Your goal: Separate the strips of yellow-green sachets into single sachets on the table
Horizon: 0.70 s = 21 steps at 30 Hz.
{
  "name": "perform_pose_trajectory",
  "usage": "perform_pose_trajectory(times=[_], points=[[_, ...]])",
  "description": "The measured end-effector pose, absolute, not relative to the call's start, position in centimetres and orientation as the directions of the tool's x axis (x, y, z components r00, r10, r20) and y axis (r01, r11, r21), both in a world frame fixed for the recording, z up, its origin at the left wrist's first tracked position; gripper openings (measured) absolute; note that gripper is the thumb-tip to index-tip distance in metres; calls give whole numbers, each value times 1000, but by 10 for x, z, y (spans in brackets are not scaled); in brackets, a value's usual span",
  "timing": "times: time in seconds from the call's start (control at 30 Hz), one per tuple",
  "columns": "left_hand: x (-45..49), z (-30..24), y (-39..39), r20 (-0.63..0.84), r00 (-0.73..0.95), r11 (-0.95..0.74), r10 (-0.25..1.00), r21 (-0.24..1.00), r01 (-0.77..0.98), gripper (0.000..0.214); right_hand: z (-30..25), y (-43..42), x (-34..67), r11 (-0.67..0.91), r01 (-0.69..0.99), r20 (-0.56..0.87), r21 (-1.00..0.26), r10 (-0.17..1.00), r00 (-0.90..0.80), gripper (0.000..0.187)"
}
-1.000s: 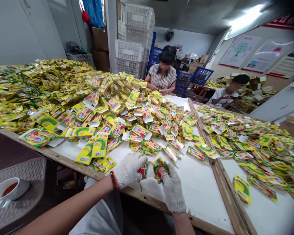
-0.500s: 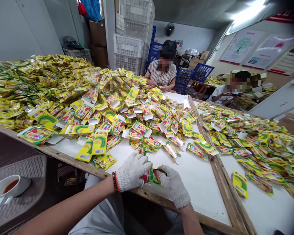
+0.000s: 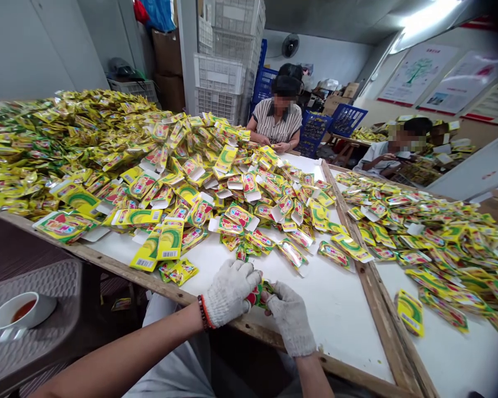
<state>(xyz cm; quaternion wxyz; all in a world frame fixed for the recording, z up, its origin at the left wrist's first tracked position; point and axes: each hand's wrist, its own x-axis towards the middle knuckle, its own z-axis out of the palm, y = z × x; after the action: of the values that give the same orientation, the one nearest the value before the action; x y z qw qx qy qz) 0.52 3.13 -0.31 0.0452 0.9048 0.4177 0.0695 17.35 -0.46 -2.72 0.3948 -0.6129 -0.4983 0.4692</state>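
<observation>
Both of my hands wear white knit gloves and meet over the near edge of the white table (image 3: 340, 320). My left hand (image 3: 231, 290) and my right hand (image 3: 288, 318) are closed together on a small stack of red, green and yellow sachets (image 3: 258, 293), which shows only between the fingers. Just beyond them lie loose sachets (image 3: 292, 254) and flat yellow-green cartons (image 3: 170, 246). A big heap of yellow sachets (image 3: 58, 143) covers the table's left and far side.
A wooden rail (image 3: 371, 287) splits this table from a second one on the right, strewn with more sachets (image 3: 444, 249). Two other people sit at the far end. A white cup of red liquid (image 3: 19, 312) stands on a grey stool at lower left. Stacked crates (image 3: 224, 66) rise behind.
My hands, a little apart a second ago with sachets in each, have come together and now press the sachets into one bundle between them. The view shifted slightly.
</observation>
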Motion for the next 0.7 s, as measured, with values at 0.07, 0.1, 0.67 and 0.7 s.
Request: perform_pose_trajectory(times=[0.07, 0.1, 0.67, 0.7], points=[[6, -5, 32, 96, 597, -604, 797, 147, 783, 53, -25, -4, 172, -179, 245, -158, -953, 982, 104, 29], [6, -6, 32, 100, 576, -584, 811, 151, 797, 53, -25, -4, 171, -186, 246, -154, -951, 978, 142, 32], [16, -13, 28, 187, 652, -673, 735, 313, 670, 62, -20, -9, 168, -220, 269, -276, -938, 941, -194, 34], [14, -13, 31, 231, 647, -681, 727, 368, 633, 65, -20, -8, 173, -220, 285, -266, -933, 954, -135, 35]])
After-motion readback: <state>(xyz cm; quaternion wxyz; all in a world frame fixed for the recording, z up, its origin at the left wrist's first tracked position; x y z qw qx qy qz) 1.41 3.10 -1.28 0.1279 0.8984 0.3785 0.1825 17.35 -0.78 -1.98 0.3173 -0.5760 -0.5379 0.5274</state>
